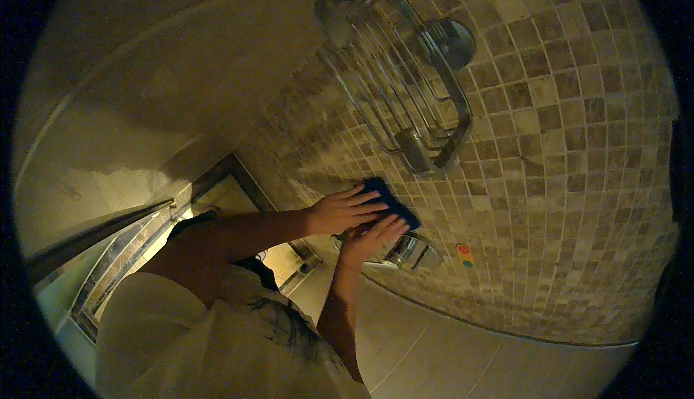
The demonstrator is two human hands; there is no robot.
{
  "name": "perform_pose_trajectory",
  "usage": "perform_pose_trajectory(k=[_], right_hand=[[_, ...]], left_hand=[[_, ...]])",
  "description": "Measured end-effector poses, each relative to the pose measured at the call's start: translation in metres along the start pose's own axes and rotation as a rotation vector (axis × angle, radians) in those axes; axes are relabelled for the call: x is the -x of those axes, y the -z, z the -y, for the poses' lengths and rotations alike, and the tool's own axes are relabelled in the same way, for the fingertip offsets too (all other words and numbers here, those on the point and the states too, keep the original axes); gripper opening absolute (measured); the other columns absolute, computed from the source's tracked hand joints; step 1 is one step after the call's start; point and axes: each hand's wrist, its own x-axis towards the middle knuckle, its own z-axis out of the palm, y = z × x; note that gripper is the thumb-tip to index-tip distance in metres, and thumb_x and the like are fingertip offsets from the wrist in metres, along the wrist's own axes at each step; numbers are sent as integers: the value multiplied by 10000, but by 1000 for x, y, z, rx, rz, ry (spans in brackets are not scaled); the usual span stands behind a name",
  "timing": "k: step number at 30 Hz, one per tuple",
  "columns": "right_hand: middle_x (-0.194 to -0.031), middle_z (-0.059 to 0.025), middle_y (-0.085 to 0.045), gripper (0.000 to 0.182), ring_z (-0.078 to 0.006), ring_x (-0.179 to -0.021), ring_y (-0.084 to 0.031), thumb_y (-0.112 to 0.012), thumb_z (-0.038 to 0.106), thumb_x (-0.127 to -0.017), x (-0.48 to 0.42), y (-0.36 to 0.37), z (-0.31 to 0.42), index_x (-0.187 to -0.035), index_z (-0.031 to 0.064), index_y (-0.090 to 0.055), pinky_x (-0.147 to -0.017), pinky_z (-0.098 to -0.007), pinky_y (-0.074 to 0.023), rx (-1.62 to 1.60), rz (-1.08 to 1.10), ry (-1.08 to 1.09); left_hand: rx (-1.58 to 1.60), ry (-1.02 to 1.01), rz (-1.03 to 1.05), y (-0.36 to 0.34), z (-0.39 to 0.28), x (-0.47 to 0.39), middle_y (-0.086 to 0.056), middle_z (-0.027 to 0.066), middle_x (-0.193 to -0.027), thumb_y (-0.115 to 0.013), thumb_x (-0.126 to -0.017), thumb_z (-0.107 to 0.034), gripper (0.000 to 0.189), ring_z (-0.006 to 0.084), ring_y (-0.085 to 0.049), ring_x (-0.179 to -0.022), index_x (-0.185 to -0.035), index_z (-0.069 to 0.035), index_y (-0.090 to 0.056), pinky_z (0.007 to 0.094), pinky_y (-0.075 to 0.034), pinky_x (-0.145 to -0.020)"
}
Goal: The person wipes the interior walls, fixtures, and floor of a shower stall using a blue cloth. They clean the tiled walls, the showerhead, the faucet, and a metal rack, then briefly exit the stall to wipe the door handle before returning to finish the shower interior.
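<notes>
My left hand point(347, 210) lies with spread fingers over a dark blue cloth or sponge point(407, 218), pressing it flat on the mosaic-tiled wall point(534, 160). Just below in the picture, my right hand point(375, 239) has its fingertips on the lower edge of the same blue piece. Close beside the right hand, a chrome shower fitting point(415, 252) juts from the wall and is partly hidden by that hand. The fingers cover much of the blue piece, so its full shape cannot be told.
A chrome wire shower rack point(401, 84) is mounted on the tiles above my hands. A small red, yellow and green sticker point(464, 255) is on the wall right of the fitting. Plain, larger-tiled wall point(423, 339) adjoins below. A dark rail point(103, 233) runs at the left.
</notes>
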Motion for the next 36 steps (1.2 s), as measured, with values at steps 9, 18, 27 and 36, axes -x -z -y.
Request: perform_pose_trajectory(k=[9, 18, 27, 36], right_hand=[[-1331, -254, -123, 660, -452, -1216, -116, -501, 294, -802, -47, 31, -11, -1293, -2, -173, -962, -518, -175, 100, -238, -42], [-1267, -281, -237, 551, -505, -1136, -226, -457, 181, -801, 22, -37, 0, -1263, -10, -224, -916, -600, -143, 72, 78, 125], [-1276, -129, -345, 416, -345, -1173, -303, -414, 89, -802, -38, -28, 33, -1211, 25, -370, -925, -542, -200, 49, 350, 430], [-1314, -63, -301, 464, -206, -1237, -233, -411, 95, -750, -120, -55, 126, -1210, 43, -376, -1003, -405, -187, 56, 349, 928]], left_hand=[[13, -128, -201, 26, -9, -59, -218, -61, -1355, -474, -722, -286, 560, 172, -185, -1254, -1258, -197, -337, 376, -86, -1038], [10, 150, -122, -37, 1, 27, -332, 16, -1299, -485, -734, -251, 380, 217, -210, -1244, -1095, -137, -518, 393, -136, -1029], [50, 481, -47, -28, 28, 37, -284, 142, -1300, -511, -717, -199, 401, 321, -205, -1225, -1078, -24, -514, 375, -225, -1002], [-50, 820, -311, 14, 103, 40, -185, 259, -1300, -483, -753, -191, 586, 384, -169, -1216, -1236, 55, -260, 460, -173, -997]])
